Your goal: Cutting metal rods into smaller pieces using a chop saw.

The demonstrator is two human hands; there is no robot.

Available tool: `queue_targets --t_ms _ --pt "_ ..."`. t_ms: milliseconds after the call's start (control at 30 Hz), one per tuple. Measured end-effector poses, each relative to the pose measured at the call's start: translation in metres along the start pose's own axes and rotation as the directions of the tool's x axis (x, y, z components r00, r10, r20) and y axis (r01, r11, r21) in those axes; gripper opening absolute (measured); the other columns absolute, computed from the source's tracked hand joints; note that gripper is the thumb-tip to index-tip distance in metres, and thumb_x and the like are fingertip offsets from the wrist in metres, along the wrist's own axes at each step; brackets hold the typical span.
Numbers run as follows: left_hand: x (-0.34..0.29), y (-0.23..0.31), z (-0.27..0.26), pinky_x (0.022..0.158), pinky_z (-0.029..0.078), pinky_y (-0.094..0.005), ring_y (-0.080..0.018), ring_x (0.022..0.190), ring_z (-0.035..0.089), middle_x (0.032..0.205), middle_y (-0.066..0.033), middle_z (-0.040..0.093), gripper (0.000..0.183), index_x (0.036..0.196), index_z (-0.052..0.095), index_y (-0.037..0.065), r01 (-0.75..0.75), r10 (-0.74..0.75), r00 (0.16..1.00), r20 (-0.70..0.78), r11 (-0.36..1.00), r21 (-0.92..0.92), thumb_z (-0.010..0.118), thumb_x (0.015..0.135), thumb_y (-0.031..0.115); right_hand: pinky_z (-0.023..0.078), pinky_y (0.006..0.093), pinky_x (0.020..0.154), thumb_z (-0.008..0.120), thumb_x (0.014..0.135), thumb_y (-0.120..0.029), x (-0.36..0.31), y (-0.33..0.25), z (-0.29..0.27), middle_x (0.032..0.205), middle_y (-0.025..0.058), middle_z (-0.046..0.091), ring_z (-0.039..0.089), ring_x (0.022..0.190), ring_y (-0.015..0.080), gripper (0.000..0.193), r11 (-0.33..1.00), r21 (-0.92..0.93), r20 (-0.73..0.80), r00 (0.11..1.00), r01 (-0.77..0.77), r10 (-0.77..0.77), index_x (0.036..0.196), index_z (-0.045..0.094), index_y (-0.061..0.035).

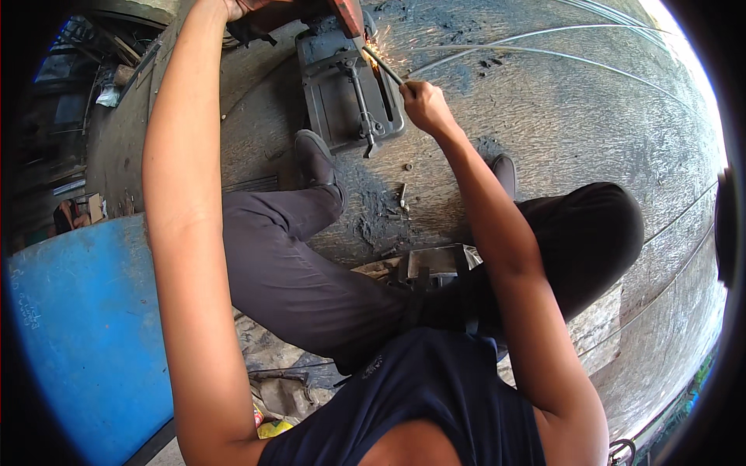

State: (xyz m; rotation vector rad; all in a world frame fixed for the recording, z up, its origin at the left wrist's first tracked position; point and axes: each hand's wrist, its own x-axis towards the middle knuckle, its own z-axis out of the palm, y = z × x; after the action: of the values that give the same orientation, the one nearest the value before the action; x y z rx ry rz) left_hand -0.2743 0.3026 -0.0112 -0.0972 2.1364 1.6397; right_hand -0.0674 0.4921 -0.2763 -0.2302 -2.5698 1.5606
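A cut-off saw with a grey metal base (330, 105) stands on the floor in front of me, a red guard (347, 17) over its blade. At the top edge, my left hand (239, 8) is closed on the saw's upper part; the frame cuts off some of its fingers. My right hand (426, 107) is wrapped around a thin metal rod (385, 67), which slants up and left to the blade. Orange sparks (378, 48) spray where rod and blade meet. The saw's clamp screw (360, 97) lies along the base.
Long thin rods (528, 50) stretch over the floor at the upper right. Small metal offcuts (402, 196) and dark grit lie between my shoes. A blue panel (85, 334) stands at the left. A metal box (435, 262) sits near my legs. Clutter fills the upper left.
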Motion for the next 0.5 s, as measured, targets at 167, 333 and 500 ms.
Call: queue_targets --t_ms 167,333,500 --pt "-0.0024 0.0002 0.0037 0.064 0.056 -0.0407 -0.022 0.057 0.058 0.068 -0.0083 0.061 0.032 0.083 0.062 0.004 -0.006 0.007 0.999 -0.043 1.0 0.006 0.058 0.071 0.034 0.048 0.0499 0.074 0.053 0.09 -0.019 -0.0014 -0.0026 -0.0017 0.078 0.0297 0.061 0.061 0.08 0.0473 0.027 0.999 0.022 -0.027 0.999 0.043 -0.042 0.082 0.065 0.0039" --pt "-0.0014 -0.0001 0.0007 0.066 0.057 -0.0441 -0.0225 0.058 0.059 0.067 -0.0092 0.06 0.031 0.085 0.062 0.004 0.002 -0.004 1.0 -0.024 0.999 -0.042 0.059 0.072 0.032 0.049 0.0513 0.074 0.054 0.09 -0.018 -0.0021 -0.0046 0.0003 0.077 0.0306 0.06 0.061 0.079 0.0479 0.026 0.998 0.013 -0.041 0.997 0.063 -0.062 0.081 0.065 0.0036" --pt "-0.003 0.0005 0.0024 0.067 0.057 -0.0454 -0.0226 0.058 0.058 0.067 -0.0093 0.06 0.03 0.082 0.062 0.004 -0.016 0.016 0.997 -0.075 1.0 0.001 0.059 0.072 0.032 0.048 0.0479 0.066 0.056 0.09 -0.017 -0.0016 0.0029 0.0052 0.075 0.0273 0.06 0.061 0.075 0.0455 0.023 0.993 -0.032 -0.076 0.99 0.114 -0.116 0.083 0.064 0.0027"
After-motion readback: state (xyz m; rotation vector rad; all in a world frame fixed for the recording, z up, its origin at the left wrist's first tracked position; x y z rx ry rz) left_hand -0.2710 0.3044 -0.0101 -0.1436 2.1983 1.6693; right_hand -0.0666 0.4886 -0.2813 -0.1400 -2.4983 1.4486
